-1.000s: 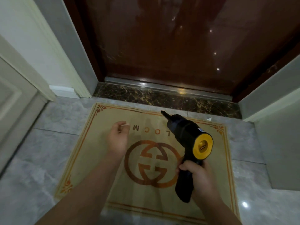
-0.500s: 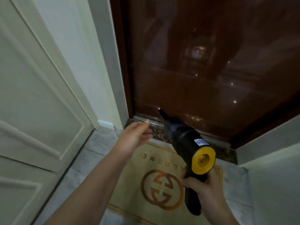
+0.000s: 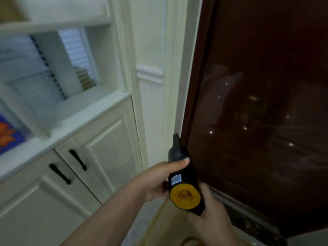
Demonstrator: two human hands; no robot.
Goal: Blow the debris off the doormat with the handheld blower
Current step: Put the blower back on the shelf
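Note:
The handheld blower (image 3: pixel 182 176) is black with a yellow rear intake, and its thin nozzle points up toward the door frame. My left hand (image 3: pixel 156 180) wraps the blower's barrel from the left, thumb across the top. My right hand (image 3: pixel 211 217) grips the handle below the yellow end. Only a beige corner of the doormat (image 3: pixel 166 226) shows at the bottom, beneath my hands, with part of its brown logo at the frame's edge. No debris can be made out on it.
A glossy dark brown door (image 3: pixel 262 112) fills the right side, with a marble threshold (image 3: pixel 248 221) at its foot. A cream cabinet (image 3: pixel 74 174) with black handles and an open shelf (image 3: pixel 58 121) above stands on the left.
The view has swung up and left, away from the mat toward the cabinet. My left hand, free and open before, now holds the blower's barrel. The blower has risen and points upward.

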